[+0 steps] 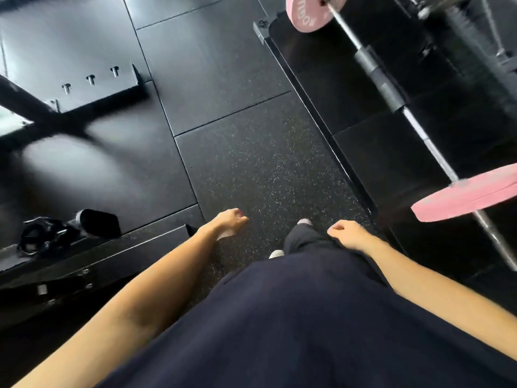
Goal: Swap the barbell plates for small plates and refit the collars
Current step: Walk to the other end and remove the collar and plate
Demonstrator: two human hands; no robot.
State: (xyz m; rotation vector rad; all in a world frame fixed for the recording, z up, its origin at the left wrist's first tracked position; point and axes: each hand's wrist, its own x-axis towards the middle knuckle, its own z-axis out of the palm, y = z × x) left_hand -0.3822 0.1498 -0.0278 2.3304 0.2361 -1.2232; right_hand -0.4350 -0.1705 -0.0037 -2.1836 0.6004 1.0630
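Both hands hang empty, left hand and right hand loosely curled over speckled floor. At three o'clock, the near pink plate; at one o'clock, the far one: two plates, one barbell. They look rigid and weighty; best gripped by the rim, two-handed. No collars are discernible.

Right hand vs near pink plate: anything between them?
Nothing to grasp. In the head view, between the right hand and the near pink plate lie only speckled floor and the platform's edge strip. Both hands hold nothing.
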